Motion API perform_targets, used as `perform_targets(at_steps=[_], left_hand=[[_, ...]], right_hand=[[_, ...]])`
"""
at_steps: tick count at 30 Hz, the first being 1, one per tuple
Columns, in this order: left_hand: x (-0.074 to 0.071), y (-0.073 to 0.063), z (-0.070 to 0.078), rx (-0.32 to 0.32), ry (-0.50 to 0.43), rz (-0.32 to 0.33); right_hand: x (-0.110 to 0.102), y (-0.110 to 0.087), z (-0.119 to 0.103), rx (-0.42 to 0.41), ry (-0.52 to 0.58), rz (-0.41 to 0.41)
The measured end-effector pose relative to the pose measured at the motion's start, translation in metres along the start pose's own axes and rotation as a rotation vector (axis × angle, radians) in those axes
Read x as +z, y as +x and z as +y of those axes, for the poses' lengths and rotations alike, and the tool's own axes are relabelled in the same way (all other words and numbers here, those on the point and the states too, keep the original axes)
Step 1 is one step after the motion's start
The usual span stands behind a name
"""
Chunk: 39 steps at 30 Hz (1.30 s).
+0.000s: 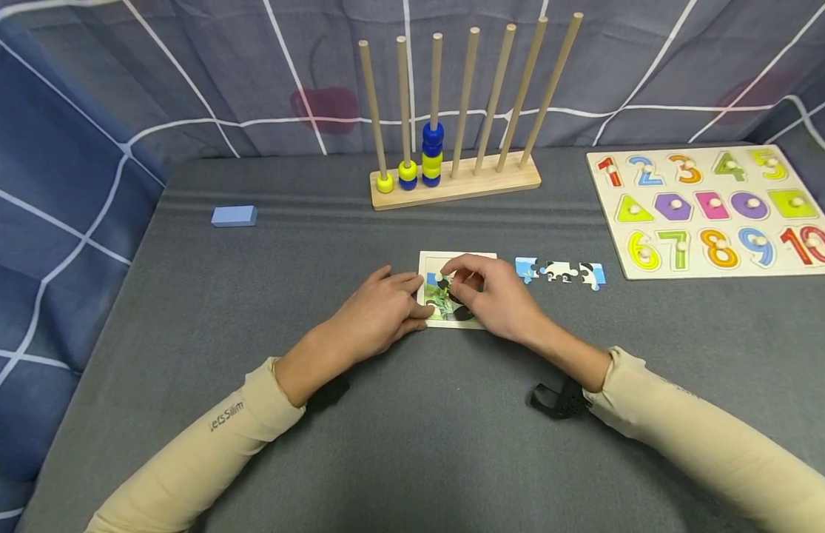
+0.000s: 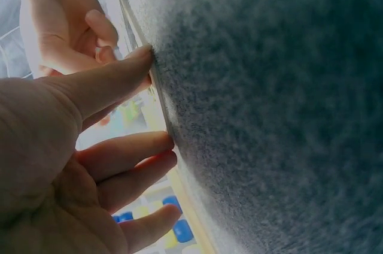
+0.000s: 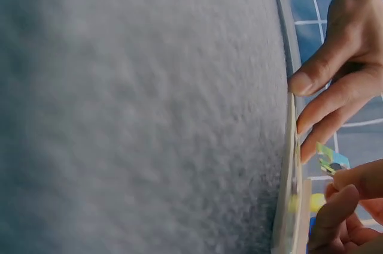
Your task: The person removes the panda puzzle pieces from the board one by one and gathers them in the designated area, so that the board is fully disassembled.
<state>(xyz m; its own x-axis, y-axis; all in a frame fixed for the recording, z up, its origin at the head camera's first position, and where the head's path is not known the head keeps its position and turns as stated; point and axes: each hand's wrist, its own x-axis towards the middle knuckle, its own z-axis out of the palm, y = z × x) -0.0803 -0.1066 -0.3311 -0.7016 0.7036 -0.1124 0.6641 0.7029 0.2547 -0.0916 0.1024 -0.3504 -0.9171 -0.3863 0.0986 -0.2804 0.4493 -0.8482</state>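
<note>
A small jigsaw tray (image 1: 430, 257) with a pale frame and a partly filled green picture lies flat on the grey tabletop. My left hand (image 1: 383, 309) rests at the tray's left edge, its fingers fairly straight and the fingertips touching the frame. Over the tray, my right hand (image 1: 497, 297) pinches a puzzle piece (image 3: 332, 159) between thumb and finger. That piece is green and blue with a dark patch, and it is tilted above the tray in the right wrist view. The right hand covers much of the tray's right side.
Right of the tray lie three loose puzzle pieces (image 1: 559, 272) in a row. A wooden peg stand (image 1: 459, 191) with yellow and blue beads stands behind. Number-and-shape board (image 1: 705, 255) is at the right, a blue block (image 1: 234, 216) at the left. Patterned cloth (image 1: 206, 81) hangs behind.
</note>
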Motion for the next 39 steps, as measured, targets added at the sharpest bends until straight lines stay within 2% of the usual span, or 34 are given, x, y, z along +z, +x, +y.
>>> perform_targets(at_steps=[5, 14, 23, 32, 39], left_hand=[[-0.001, 0.000, 0.000, -0.001, -0.006, -0.005], [-0.001, 0.000, 0.001, -0.022, -0.029, -0.028], [-0.001, -0.001, 0.000, -0.018, -0.043, -0.019], [0.000, -0.001, 0.000, -0.009, -0.045, -0.006], [-0.001, -0.001, 0.002, -0.011, -0.015, -0.016]], right_hand=[[-0.006, -0.008, -0.006, -0.029, -0.009, 0.042], [-0.031, -0.025, -0.001, 0.029, -0.016, 0.073], [-0.056, -0.045, 0.012, 0.065, -0.053, 0.108], [-0.079, -0.060, 0.027, 0.098, -0.096, 0.073], [-0.081, -0.063, 0.038, 0.092, -0.105, 0.041]])
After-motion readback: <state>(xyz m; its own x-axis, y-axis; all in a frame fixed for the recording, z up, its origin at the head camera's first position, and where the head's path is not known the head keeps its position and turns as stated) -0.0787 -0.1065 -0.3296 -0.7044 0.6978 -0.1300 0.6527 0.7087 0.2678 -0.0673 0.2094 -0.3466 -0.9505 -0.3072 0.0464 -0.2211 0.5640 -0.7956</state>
